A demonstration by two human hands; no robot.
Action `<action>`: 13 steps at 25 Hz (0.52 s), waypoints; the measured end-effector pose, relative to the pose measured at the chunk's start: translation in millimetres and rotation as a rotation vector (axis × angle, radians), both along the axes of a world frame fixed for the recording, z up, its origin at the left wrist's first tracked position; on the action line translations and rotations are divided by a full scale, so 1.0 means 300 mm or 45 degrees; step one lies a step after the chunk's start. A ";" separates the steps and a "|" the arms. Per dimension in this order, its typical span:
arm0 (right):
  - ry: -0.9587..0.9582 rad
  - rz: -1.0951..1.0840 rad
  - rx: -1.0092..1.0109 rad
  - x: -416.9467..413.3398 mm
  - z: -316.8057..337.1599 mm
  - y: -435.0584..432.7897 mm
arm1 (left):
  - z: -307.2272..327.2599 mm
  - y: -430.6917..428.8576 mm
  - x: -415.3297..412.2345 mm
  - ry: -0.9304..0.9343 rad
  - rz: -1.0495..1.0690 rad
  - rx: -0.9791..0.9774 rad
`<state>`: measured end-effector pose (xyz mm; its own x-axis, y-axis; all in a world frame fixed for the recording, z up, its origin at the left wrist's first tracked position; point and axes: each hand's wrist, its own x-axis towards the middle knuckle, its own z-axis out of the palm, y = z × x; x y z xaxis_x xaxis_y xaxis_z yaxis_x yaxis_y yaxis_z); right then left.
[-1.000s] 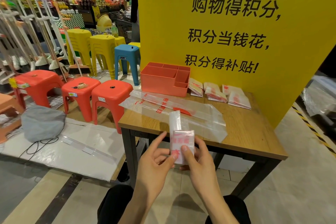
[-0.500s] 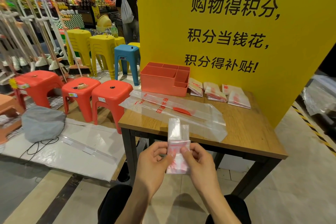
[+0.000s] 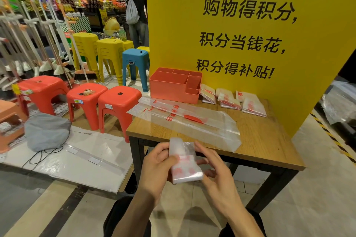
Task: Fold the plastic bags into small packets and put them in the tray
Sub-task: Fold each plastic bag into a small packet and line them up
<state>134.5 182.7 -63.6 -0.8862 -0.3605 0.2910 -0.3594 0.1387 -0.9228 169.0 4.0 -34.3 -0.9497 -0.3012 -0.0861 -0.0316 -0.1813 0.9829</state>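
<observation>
At lower centre, a small folded clear plastic packet with red print (image 3: pixel 185 165) is held in the air in front of the table edge. It is gripped by the left hand (image 3: pixel 158 169), thumb pressed on its front and fingers curled behind. The right hand (image 3: pixel 217 177) has its fingers behind the right edge and its thumb raised beside it; whether it grips cannot be told. Half a second ago the packet was upright and pinched by both thumbs. Now it is shorter, and its long axis is tilted, with the loose flap pointing up and the thick end towards lower right. Beyond it, long flat clear plastic bags (image 3: pixel 192 121) are spread on the wooden table (image 3: pixel 269 140). Further back, a coral compartmented plastic tray (image 3: pixel 173 86) is seen, with finished folded packets (image 3: pixel 252 106) just to its right.
</observation>
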 end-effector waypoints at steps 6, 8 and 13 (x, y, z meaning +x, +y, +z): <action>-0.211 -0.020 -0.105 -0.010 0.001 -0.019 | -0.024 0.009 -0.005 -0.087 0.056 -0.019; -0.228 -0.026 -0.131 -0.003 -0.006 -0.036 | -0.031 0.008 -0.006 -0.107 0.090 -0.092; -0.293 -0.133 -0.233 0.013 -0.006 -0.068 | -0.011 -0.003 -0.008 -0.074 0.093 -0.347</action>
